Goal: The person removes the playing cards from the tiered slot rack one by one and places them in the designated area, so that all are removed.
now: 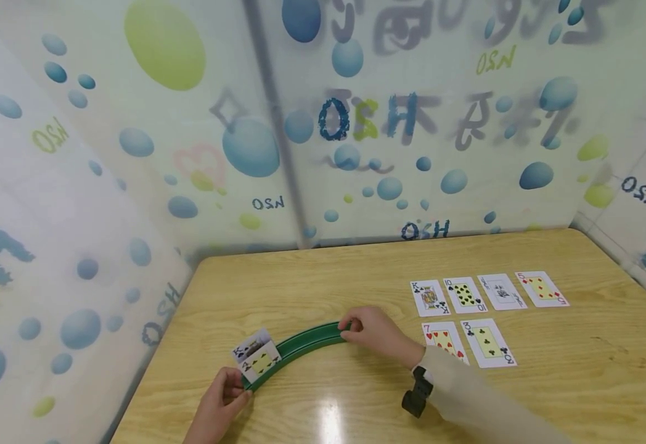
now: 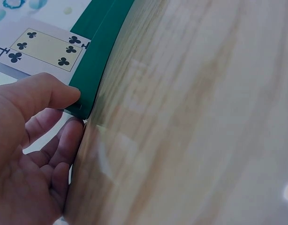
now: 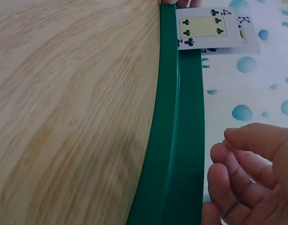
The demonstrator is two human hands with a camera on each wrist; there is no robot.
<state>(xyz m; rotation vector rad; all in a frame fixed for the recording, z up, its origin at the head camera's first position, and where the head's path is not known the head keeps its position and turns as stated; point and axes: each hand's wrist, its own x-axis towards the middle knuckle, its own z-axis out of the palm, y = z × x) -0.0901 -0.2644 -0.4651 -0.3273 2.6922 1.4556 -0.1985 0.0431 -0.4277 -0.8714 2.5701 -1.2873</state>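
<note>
We see a plain, pale beige sleeve [image 1: 481, 394] on the right arm; at its wrist end, a black strap [image 1: 423, 382] carries a small, blocky black device [image 1: 413, 404]. Our left grip [image 1: 220, 401] and right grip [image 1: 381, 336] are bare.

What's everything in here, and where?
Table: one, light wood, underneath
Holder: one, curved green, on table's left half
Cards in holder: two, white, king and four, left end
Loose cards: six, white, two rows, table's right
Walls: three, whitish with blue and green spots, behind and either side
Wrist device: one, black, right wrist
Sleeve: one, beige, right arm
Left hand: one, bare, gripping holder's left end
Right hand: one, bare, at holder's right end
</note>
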